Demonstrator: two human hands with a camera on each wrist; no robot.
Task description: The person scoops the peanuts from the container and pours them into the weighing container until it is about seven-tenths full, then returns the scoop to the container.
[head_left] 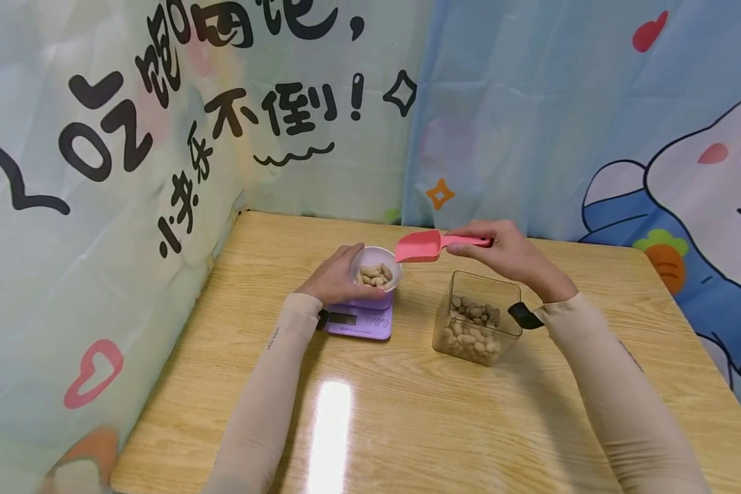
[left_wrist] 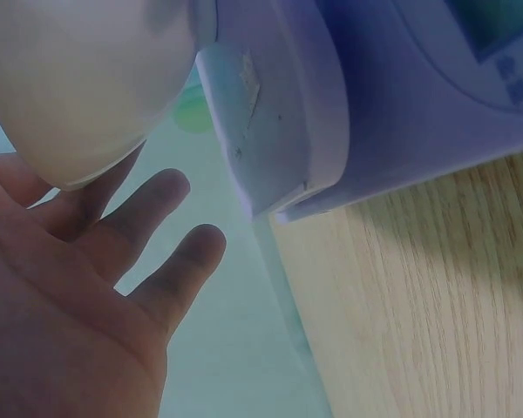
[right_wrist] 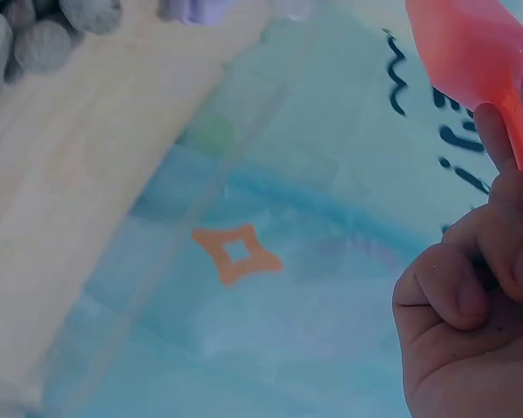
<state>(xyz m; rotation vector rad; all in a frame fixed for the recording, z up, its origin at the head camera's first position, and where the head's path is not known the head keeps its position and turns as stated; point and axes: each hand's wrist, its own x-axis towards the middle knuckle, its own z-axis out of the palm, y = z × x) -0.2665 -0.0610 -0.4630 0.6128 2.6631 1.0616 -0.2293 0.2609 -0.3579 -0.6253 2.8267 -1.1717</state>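
My left hand (head_left: 337, 278) holds a small white bowl (head_left: 396, 278) by its side, thumb at the near edge. Peanuts in their shells (head_left: 375, 276) lie inside it. The bowl is over the platform of a purple kitchen scale (head_left: 370, 324); whether it touches cannot be told. In the left wrist view, the bowl (left_wrist: 87, 78) is beside the fingers, two of them extended free. My right hand (head_left: 509, 257) grips the handle of a pink scoop (head_left: 420, 245), its blade near the bowl's right rim. The right wrist view shows the scoop (right_wrist: 475, 43) above curled fingers.
Right of the scale stands a clear brownish container (head_left: 444, 336) with peanuts at the front and darker nuts (head_left: 472, 309) behind. A wooden table (head_left: 420, 418) bears everything. Printed cloth (head_left: 500, 116) hangs along the table's back and left edges.
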